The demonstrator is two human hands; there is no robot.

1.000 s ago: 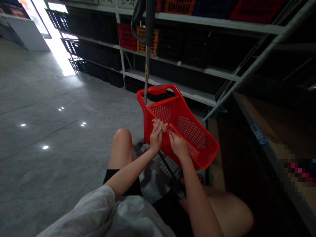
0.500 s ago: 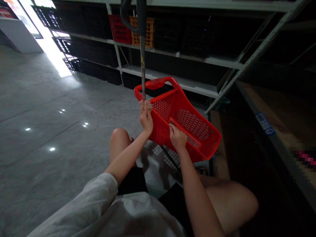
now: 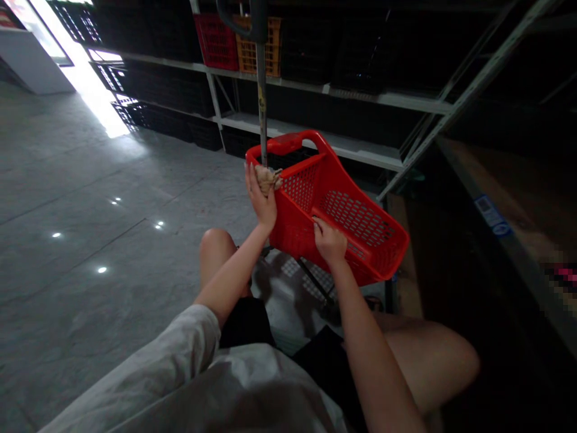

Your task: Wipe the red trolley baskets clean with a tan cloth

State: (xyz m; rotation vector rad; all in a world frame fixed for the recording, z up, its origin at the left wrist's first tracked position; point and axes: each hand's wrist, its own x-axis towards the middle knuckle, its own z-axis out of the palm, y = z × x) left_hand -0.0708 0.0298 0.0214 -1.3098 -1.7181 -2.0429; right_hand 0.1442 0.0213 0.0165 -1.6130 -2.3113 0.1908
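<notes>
A red plastic trolley basket (image 3: 360,228) stands tilted in front of my knees, with a grey metal pull handle (image 3: 261,114) rising from its far end. My left hand (image 3: 260,201) presses a crumpled beige cloth (image 3: 267,178) against the basket's upper left rim, near the foot of the handle; its fingers are closed round the cloth. My right hand (image 3: 330,240) grips the basket's near side rim, fingers curled over the edge.
Metal shelving (image 3: 324,126) runs behind the basket, stacked with black crates plus a red crate (image 3: 216,42) and an orange crate (image 3: 256,53). A low wooden shelf with a blue label (image 3: 491,213) lies at right. Grey tiled floor (image 3: 90,228) stretches left.
My left hand with the cloth has moved from the basket's near side wall up to its upper left rim by the handle. My right hand stays on the near rim.
</notes>
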